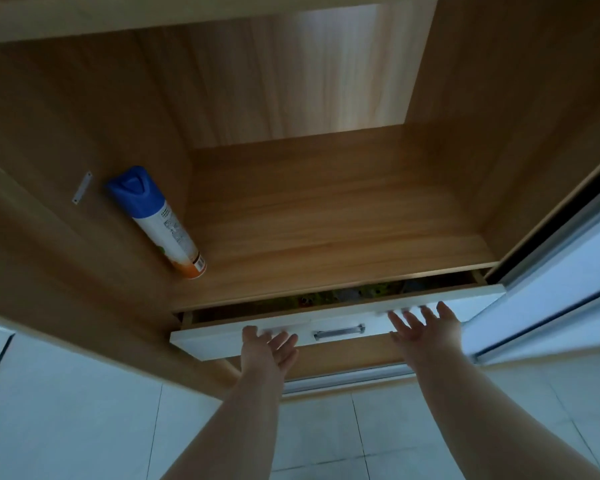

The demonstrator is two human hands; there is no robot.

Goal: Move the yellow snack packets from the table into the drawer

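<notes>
Our left hand (pixel 269 348) and right hand (pixel 426 325) are spread, fingers straight, on the white front of the drawer (pixel 222 341). They sit on either side of its metal handle (pixel 339 332) and hold nothing. The drawer stands open only a narrow gap under the front edge of the wooden shelf (pixel 326 230). Dim colourful shapes (pixel 326 297) lie in that gap, but we cannot tell whether they are the snack packets. A spray can (pixel 156 220) with a blue cap stands at the shelf's left edge. A sliding door (pixel 551 278) runs along the right, above the tiled floor (pixel 84 410).
</notes>
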